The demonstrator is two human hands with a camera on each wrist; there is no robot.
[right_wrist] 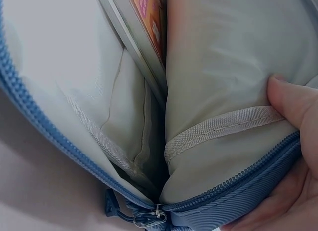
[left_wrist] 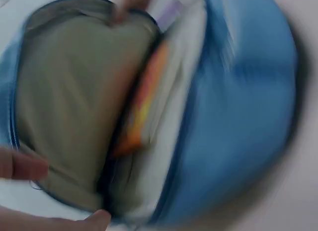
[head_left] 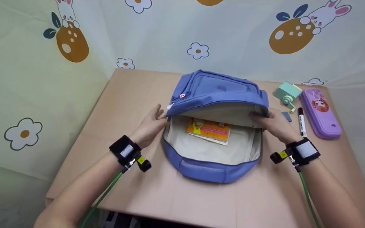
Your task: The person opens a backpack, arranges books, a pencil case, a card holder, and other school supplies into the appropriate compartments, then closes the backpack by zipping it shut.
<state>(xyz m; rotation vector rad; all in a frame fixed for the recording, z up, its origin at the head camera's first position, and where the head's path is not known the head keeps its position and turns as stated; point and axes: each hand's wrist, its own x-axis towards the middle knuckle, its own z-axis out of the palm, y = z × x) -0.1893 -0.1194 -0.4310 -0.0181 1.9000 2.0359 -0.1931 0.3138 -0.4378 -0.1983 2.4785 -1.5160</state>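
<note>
A blue backpack (head_left: 201,172) lies unzipped on the table, its front flap (head_left: 220,109) raised over a pale lining. Inside it is an orange and pink book (head_left: 212,130), partly under the flap. My right hand (head_left: 272,123) holds the flap's right edge, the thumb (right_wrist: 285,99) on the lining and the fingers behind the blue fabric. At the bag's left side is my left hand (head_left: 150,126), thumb and fingers spread apart by the flap's edge. A zipper pull (right_wrist: 149,218) hangs at the right corner of the opening. The left wrist view is blurred.
Right of the bag lie a purple pencil case (head_left: 325,117), a black-capped marker (head_left: 302,122), a mint-green box with a crank (head_left: 287,91) and a small blue-grey piece (head_left: 286,116). A patterned cloth (head_left: 169,34) hangs behind the table (head_left: 106,126).
</note>
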